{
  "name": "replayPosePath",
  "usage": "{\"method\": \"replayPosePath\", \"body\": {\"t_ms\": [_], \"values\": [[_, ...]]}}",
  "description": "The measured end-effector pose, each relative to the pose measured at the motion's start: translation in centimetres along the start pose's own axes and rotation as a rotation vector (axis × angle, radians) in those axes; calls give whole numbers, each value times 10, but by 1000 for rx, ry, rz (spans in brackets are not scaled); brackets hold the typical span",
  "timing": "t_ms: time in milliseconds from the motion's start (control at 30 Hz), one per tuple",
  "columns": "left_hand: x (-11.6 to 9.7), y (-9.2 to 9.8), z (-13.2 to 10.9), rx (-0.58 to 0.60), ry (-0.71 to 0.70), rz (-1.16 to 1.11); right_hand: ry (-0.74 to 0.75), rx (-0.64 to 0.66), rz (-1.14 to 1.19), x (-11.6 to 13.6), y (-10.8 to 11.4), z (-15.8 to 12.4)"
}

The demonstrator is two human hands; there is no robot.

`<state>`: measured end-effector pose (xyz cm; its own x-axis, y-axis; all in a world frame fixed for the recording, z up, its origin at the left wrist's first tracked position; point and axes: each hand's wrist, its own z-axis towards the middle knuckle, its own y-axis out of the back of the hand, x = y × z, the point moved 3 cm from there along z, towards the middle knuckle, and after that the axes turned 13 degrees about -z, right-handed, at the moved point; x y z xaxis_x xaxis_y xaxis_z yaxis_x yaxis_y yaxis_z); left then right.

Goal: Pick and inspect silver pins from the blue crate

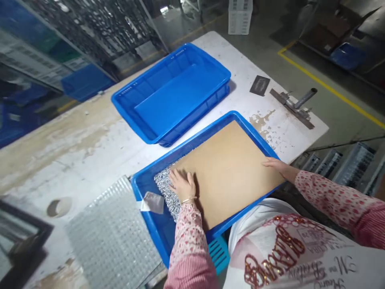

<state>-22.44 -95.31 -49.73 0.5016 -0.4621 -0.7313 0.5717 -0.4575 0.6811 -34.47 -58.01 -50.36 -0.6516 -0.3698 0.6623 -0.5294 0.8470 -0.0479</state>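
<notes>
A sheet of brown cardboard (231,172) lies inside a blue plastic tray (152,237) at the table's near edge. Many small silvery metal pieces (165,184), too small to name, show past the sheet's left edge. My left hand (183,186) is spread flat at that edge, its fingertips over the metal pieces. At the sheet's right end, near the rim, my right hand (279,167) rests with its fingers stretched out on the cardboard. A small grey-white paper tag (152,202) hangs at the tray's left rim.
A second blue tray (180,100) stands behind. Bubble wrap (114,237) lies left of the near tray. On the table (210,44) at the right are a dark square plate (260,85) and a metal fixture with an upright tube (296,105). A round hole (54,208) pierces the tabletop.
</notes>
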Motion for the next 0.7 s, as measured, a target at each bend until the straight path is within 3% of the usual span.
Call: {"method": "replayPosePath", "body": {"t_ms": [100, 133, 233, 300, 433, 500, 633, 700], "values": [[9, -2, 3, -149, -39, 102, -13, -52, -62, -2, 1, -4], [13, -5, 1, -138, -34, 110, -22, -58, -74, -3, 0, -5], [27, -25, -6, 72, -22, 87, -31, -39, -83, -4, -2, -10], [41, -27, -11, 91, 4, 71, -26, -37, -83, -3, 0, -12], [84, 2, -26, -37, 249, -86, -26, -71, -52, -3, 7, -14], [102, 17, -42, -28, 359, -162, -38, -76, -35, -5, 10, -16], [120, 26, -76, 44, 446, -364, -35, -49, 12, -7, 14, -17], [122, 26, -84, 3, 442, -450, -10, -34, 19, -5, 13, -12]]}}
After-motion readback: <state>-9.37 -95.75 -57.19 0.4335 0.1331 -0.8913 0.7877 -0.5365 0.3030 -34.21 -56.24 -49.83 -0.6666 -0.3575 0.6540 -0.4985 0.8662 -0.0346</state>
